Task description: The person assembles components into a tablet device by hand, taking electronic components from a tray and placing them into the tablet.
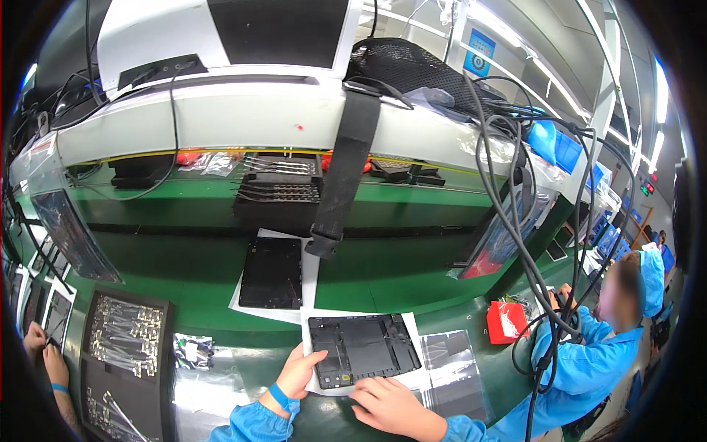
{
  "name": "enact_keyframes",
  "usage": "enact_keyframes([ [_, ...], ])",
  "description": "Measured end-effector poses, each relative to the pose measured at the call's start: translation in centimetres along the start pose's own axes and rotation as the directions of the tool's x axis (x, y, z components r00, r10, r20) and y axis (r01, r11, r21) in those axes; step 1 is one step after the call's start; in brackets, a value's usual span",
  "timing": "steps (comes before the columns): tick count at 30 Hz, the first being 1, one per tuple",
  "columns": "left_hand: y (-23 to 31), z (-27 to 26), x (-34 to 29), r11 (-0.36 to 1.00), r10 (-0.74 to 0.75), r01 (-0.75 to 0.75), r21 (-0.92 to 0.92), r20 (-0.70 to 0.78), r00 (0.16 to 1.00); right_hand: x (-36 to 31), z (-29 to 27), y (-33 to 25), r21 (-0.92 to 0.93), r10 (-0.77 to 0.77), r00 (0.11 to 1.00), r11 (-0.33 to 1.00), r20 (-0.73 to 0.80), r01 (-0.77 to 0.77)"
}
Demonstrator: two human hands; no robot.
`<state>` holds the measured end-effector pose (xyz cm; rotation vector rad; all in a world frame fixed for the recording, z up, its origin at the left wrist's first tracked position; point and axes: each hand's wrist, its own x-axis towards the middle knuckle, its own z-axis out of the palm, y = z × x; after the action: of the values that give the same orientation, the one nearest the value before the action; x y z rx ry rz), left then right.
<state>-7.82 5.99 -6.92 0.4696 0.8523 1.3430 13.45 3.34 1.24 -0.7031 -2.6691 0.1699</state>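
Observation:
A black tablet back housing [372, 352] lies inner side up on a white sheet [311, 331]. My left hand [296, 374] grips its left edge, thumb over the rim and the other fingers hidden beneath. At the near edge is my right hand [394, 407], its fingers bent and drawn together; whatever they pinch is too small or hidden to make out. Behind the housing, a second black flat panel [272, 272] rests on another white sheet. Clear plastic bags [453, 368] lie close to the right of the housing.
To the left stands a black tray [168, 346] of small metallic parts, with clear film [210, 390] beside it. A red box [507, 322] sits right. Black cables [508, 199] and a strap [346, 162] hang from the shelf [243, 121]. Co-workers [589, 361] flank both sides.

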Motion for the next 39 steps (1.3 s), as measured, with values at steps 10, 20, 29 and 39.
enact_keyframes([
  [10,3.8,2.3,-3.6,0.966,0.132,-0.152,0.209,0.106,0.986,-7.0,-5.9,-0.1,0.358,0.522,0.824,0.828,-0.218,-0.43],
  [20,11.1,3.7,-6.3,0.746,-0.396,-0.001,0.666,0.445,0.803,-10.2,-6.0,4.2,0.57,0.572,0.817,0.697,-0.078,-0.434],
  [29,8.3,3.1,-0.4,0.559,-0.624,-0.184,0.808,0.557,0.548,-11.5,1.4,2.9,0.883,0.23,0.863,0.028,0.45,-0.468],
  [39,5.5,0.8,2.3,0.213,-0.367,-0.4,0.892,0.452,0.813,-10.3,0.3,1.7,0.492,0.661,0.671,0.484,0.336,-0.724],
])
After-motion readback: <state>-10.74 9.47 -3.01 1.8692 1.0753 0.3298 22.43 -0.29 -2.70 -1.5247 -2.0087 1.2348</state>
